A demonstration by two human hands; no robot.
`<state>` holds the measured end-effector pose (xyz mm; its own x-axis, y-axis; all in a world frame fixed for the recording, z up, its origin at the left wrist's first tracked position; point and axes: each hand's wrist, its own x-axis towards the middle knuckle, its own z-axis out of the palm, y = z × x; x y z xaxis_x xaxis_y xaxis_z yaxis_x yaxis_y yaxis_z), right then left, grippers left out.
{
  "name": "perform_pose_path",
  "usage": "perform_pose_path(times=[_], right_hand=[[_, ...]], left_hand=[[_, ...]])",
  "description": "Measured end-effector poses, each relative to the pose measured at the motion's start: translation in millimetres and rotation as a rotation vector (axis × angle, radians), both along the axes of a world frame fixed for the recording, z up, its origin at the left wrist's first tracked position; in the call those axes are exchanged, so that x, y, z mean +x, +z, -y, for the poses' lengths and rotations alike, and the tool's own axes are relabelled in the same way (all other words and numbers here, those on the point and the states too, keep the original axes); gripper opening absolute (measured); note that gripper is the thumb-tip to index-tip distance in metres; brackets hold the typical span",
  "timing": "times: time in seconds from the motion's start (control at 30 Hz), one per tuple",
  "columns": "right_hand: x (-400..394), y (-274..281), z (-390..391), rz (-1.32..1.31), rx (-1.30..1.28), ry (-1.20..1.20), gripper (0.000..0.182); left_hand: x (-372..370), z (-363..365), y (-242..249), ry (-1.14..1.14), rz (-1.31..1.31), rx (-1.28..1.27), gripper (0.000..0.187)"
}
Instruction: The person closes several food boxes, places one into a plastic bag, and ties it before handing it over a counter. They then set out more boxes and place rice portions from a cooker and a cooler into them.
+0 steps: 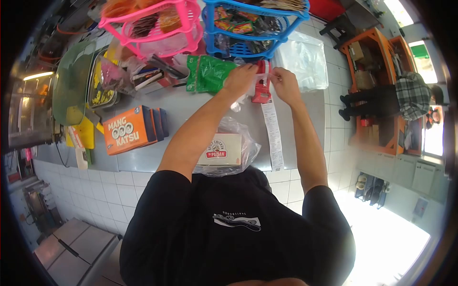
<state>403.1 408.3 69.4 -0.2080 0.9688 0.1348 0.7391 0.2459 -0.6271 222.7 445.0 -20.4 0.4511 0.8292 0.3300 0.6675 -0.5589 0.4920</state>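
Head view: at one o'clock, left hand (pixel 242 79) grips a red plastic tape dispenser (pixel 262 90); right hand (pixel 286 86), fingertips together, beside it.

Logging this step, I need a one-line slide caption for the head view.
Both hands at a red tape dispenser, beside a green packet on the metal table.

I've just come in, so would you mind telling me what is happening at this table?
Someone in a black T-shirt has both hands at a red tape dispenser: the left hand at its far end, the right hand beside it, seemingly at the tape. A long printed receipt lies beside the dispenser and runs toward the table's near edge. Nearer the person, a printed food box sits with a clear plastic bag around it.
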Motion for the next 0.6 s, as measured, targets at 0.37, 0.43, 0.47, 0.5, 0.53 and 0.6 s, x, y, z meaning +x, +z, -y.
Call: perform_pose_path(times=[0.37,0.43,0.47,0.5,0.53,0.6], right_hand=[[-52.1,106.2,164.8,-0.988,0.281,0.172,0.012],[-94.9,87.6,176.8,-0.535,-0.008,0.475,0.008],[-117.7,69.1,173.1,-0.386,-0.289,0.512,0.017],[-134.3,31.9,172.2,-0.370,-0.453,0.465,0.020],[-143.0,0.8,173.1,-0.348,-0.614,0.415,0.023],[-148.2,-14.3,173.4,-0.496,-0.606,0.376,0.026]], left_hand=[[-46.7,2.8,28.8,-0.036,0.159,-0.005,0.039],[-73.8,26.5,82.9,0.054,0.361,-0.172,0.044],[-92.8,39.1,101.4,0.065,0.344,-0.279,0.043],[-115.2,58.3,114.7,0.071,0.330,-0.391,0.042],[-134.3,81.7,125.9,0.109,0.247,-0.446,0.043],[-169.8,132.1,130.6,0.179,0.121,-0.351,0.048]])
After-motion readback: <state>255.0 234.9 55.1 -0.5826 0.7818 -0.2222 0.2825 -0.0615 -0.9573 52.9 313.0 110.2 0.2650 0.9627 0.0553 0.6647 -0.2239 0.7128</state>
